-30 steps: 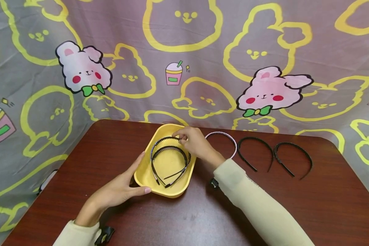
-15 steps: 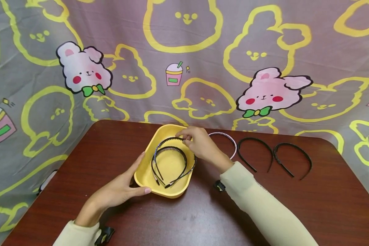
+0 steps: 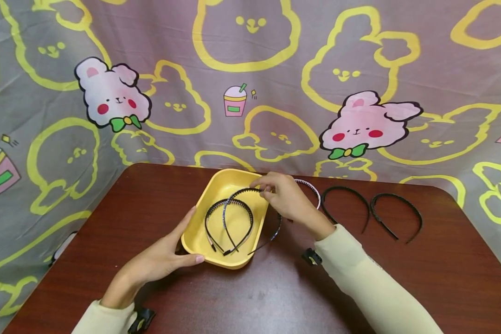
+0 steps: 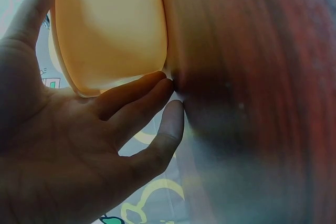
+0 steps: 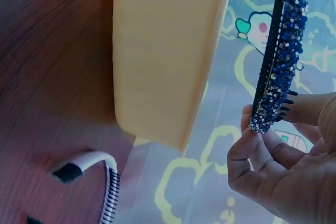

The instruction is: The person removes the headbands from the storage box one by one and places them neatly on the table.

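The blue-beaded headband (image 5: 287,45) hung near the centre of the head frame, pinched at the top of its arc by the grip of the right hand (image 3: 285,197), thumb and fingertips closed about its end-on curve. Over the last second it had slid rightward: both its legs had sat within the yellow tray (image 3: 234,265), but at this moment its right leg stood out past the tray's right rim, over the worktop (image 3: 150,208), while the left leg was in line with the tray's inside. That suggested the headband was being taken out, with the lift only partly done.

The tray itself had not shifted. Inside it, towards the lower middle, lay a dark toothed headband (image 3: 251,215), overlapped in view by the raised one; whether a second was nested with it could not be told. The left hand (image 3: 156,257) stayed at the tray's left side and lower left corner, thumb and fingers spread along the wall, apparently steadying it.

Right of centre on the worktop, a white headband (image 5: 100,157) was partly covered by the right hand. Farther right lay a smooth-looking black headband (image 3: 345,188) and, beside it, another black one (image 3: 394,195), both unmoved. A patterned curtain (image 3: 275,83) filled the upper frame.
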`<act>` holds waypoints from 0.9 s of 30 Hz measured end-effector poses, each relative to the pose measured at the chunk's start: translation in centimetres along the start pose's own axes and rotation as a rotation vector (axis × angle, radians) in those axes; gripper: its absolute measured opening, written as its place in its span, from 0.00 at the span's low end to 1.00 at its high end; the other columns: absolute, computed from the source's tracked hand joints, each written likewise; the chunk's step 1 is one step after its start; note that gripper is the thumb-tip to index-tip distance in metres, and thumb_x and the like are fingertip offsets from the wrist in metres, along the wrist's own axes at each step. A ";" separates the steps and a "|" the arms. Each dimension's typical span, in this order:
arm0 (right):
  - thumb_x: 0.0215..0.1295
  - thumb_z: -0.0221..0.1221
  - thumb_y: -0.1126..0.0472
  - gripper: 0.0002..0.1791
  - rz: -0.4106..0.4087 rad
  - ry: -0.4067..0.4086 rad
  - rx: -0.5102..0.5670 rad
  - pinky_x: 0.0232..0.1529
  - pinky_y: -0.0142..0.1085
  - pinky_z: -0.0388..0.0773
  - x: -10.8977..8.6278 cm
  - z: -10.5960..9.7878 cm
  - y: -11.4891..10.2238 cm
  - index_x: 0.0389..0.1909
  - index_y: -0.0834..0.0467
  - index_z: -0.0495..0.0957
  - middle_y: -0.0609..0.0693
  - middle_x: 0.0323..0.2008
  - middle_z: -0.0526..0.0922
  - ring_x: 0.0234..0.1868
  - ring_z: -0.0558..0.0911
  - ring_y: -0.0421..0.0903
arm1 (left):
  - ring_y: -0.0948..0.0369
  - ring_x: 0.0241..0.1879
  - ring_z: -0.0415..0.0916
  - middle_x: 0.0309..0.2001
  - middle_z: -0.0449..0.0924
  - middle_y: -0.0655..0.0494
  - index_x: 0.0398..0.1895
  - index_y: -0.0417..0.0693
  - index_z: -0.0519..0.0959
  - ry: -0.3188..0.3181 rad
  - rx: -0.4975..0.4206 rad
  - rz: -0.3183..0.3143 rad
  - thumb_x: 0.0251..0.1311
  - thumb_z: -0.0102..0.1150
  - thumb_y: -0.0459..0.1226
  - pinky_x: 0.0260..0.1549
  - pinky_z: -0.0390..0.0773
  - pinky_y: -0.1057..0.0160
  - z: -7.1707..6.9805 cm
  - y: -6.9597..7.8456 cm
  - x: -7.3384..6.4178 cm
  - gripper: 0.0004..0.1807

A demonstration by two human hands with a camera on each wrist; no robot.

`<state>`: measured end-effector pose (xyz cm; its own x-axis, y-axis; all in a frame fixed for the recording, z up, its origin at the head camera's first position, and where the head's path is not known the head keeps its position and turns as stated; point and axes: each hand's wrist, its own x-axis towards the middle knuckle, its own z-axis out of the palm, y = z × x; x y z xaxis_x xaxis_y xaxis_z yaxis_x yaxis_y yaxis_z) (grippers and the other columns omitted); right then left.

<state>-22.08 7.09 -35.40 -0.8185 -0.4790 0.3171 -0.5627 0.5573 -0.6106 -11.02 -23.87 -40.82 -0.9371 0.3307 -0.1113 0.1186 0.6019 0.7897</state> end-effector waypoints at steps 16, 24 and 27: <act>0.64 0.63 0.74 0.16 0.076 0.014 -0.021 0.45 0.43 0.77 -2.4 -1.7 1.0 0.46 0.56 0.90 0.52 0.35 0.86 0.41 0.81 0.47 | 0.41 0.81 0.48 0.86 0.44 0.47 0.87 0.65 0.37 0.001 -0.005 0.001 0.60 0.74 0.54 0.75 0.51 0.32 0.1 -0.3 0.1 0.63; 0.62 0.61 0.76 0.18 0.075 0.024 -0.004 0.46 0.46 0.78 -3.3 -2.0 1.8 0.46 0.57 0.90 0.51 0.36 0.87 0.42 0.81 0.48 | 0.41 0.82 0.47 0.86 0.43 0.47 0.87 0.65 0.37 -0.002 -0.009 0.001 0.61 0.74 0.54 0.75 0.51 0.32 0.1 -0.1 -0.1 0.63; 0.62 0.62 0.77 0.17 0.068 0.028 -0.002 0.47 0.49 0.79 -3.6 -2.2 2.1 0.45 0.58 0.90 0.52 0.37 0.88 0.42 0.82 0.49 | 0.42 0.82 0.47 0.86 0.43 0.48 0.87 0.66 0.37 -0.004 -0.013 -0.001 0.60 0.74 0.54 0.75 0.51 0.32 0.1 -0.1 -0.1 0.63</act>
<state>-20.60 11.49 -36.20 -0.8580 -0.4203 0.2952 -0.5054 0.5891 -0.6305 -10.95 -23.89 -40.93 -0.9359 0.3331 -0.1147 0.1133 0.5928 0.7974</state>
